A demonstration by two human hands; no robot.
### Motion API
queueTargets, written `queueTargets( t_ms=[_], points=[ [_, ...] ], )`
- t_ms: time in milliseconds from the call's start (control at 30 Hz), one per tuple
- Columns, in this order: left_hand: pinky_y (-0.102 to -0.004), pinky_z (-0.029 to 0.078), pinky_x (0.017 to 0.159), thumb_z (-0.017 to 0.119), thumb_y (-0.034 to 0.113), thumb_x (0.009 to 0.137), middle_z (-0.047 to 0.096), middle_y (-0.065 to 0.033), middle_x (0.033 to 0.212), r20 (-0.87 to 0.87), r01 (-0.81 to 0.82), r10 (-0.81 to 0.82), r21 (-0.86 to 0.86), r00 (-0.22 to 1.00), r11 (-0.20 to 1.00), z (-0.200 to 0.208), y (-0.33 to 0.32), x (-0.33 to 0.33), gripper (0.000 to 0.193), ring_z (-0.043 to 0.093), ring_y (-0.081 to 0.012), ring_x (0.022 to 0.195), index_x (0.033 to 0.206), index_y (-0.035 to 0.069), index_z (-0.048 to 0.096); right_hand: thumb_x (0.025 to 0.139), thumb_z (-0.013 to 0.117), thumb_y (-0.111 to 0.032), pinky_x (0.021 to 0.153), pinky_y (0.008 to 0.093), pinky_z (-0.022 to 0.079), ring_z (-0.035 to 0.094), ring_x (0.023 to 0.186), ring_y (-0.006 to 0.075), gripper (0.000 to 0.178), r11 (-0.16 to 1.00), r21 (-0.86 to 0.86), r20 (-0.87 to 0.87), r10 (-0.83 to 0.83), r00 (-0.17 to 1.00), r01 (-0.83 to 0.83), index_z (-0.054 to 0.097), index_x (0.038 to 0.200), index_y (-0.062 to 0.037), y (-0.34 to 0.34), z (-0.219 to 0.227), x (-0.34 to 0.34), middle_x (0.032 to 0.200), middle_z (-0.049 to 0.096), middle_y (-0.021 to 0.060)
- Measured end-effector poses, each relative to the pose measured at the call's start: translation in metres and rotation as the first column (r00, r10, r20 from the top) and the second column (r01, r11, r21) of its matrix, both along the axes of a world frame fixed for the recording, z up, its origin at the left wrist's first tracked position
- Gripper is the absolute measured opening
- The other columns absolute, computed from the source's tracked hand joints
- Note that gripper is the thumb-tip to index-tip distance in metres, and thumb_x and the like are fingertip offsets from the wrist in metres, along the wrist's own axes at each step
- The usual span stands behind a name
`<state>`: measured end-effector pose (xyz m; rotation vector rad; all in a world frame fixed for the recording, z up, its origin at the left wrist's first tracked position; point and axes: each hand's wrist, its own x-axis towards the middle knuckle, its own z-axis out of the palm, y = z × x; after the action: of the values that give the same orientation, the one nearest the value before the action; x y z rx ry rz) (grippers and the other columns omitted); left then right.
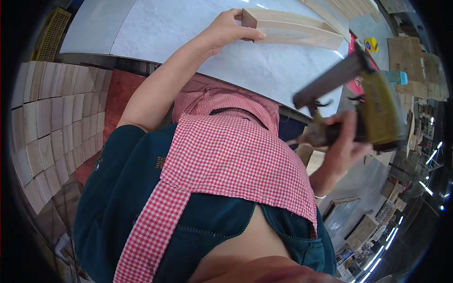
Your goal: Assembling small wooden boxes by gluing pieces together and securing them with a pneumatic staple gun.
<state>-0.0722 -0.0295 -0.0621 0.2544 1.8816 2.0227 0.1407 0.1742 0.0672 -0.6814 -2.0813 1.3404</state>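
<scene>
At the far side of the work table [155, 35], my left hand [231, 30] grips the left end of a long, narrow wooden frame [297, 35]. Its thumb presses the near side and the fingers curl behind the end piece. The frame rests on the white tabletop. To the right, my right hand [347, 146] is wrapped round the handle of a nail gun [377, 104], which is olive-yellow and black. The gun is raised near the table's right side, apart from the frame, and slightly blurred.
Stacked wooden blocks [56, 118] fill the left side, with a yellow plastic crate [53, 35] behind them. More wooden strips [356, 12] lie at the table's far right. Beyond the right edge stand cardboard boxes [406, 59] and a yellow container [372, 45].
</scene>
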Motion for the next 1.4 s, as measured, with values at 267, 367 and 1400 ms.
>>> queueTargets(
  t_ms=[267,367,1400],
  points=[
    [-0.0357,0.057,0.09,0.089,0.012,0.07,0.064,-0.0253,0.122,-0.112,-0.038,0.03,-0.071,0.993,0.997,0.028,0.001,0.017,0.081,0.07,-0.0282,0.096,0.137,-0.013,0.051,0.086,0.082,-0.017,0.071,0.0257,0.058,0.07,0.086,0.0188,0.045,0.982,-0.177,0.325,0.121,0.938,-0.065,0.064,0.124,-0.0006,-0.034,-0.059,-0.009,0.108,0.072,0.0108],
    [-0.0359,0.057,0.089,0.088,0.01,0.069,0.064,-0.0244,0.122,-0.115,-0.027,0.013,-0.122,0.993,0.992,0.044,0.0,0.022,0.081,0.071,-0.0262,0.094,0.138,-0.013,0.051,0.087,0.082,-0.021,0.076,0.0268,0.06,0.071,0.097,0.0215,0.049,0.977,-0.157,0.368,0.193,0.909,-0.144,0.062,0.127,-0.0022,-0.033,-0.064,-0.014,0.117,0.07,0.0122],
    [-0.0237,0.053,0.074,0.08,0.007,0.083,0.066,-0.0097,0.092,0.225,-0.039,-0.006,0.192,0.974,0.981,0.017,0.003,0.002,0.028,0.064,-0.0166,0.08,0.104,0.003,0.062,0.085,0.082,-0.019,0.082,0.0343,0.062,0.072,0.102,0.0291,0.051,0.967,-0.076,0.421,0.252,0.871,-0.243,0.06,0.127,0.0,-0.028,-0.073,-0.017,0.12,0.069,0.018]
  ],
)
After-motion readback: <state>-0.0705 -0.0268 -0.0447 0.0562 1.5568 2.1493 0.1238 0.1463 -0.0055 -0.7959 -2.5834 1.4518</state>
